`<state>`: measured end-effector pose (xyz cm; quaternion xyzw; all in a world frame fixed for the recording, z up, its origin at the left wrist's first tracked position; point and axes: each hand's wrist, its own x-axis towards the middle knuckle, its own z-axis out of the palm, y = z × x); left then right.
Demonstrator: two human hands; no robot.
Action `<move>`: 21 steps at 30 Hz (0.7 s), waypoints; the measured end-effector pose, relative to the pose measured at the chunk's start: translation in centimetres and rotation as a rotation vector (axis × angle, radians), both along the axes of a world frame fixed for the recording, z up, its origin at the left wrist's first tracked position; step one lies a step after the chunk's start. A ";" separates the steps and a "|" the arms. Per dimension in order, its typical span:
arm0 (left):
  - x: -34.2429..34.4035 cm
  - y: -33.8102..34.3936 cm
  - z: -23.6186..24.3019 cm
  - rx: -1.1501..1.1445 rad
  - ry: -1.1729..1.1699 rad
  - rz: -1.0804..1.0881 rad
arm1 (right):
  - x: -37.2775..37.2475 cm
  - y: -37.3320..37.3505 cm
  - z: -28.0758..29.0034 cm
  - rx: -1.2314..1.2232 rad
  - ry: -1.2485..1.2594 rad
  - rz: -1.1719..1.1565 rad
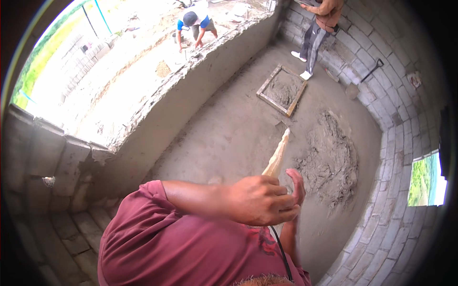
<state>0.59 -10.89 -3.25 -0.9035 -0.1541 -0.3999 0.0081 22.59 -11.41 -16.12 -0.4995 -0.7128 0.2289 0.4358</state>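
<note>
My left hand (265,200) reaches across my body, its fingers curled closed at the upper end of a pale wooden tool handle (277,155). That handle slopes away to a flat, mortar-grey blade (282,126) low over the floor; whether it belongs to a shovel or a hoe I cannot tell. Just right of the left hand, and partly behind it, is my right hand (297,185), with bent fingers raised and apart from the handle. Its palm is hidden. A spread heap of wet grey mortar (329,162) lies on the floor to the right.
A wooden frame (267,97) with mortar inside lies ahead. Beyond it stands a person (312,38). A shovel (365,76) leans on the right block wall (396,176). Past the low plastered wall (191,107) at left, another person (195,24) bends down outdoors.
</note>
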 end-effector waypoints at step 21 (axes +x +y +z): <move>-10.0 5.8 -1.4 -0.170 -0.003 -0.160 | -15.0 9.4 2.8 0.091 -0.076 0.349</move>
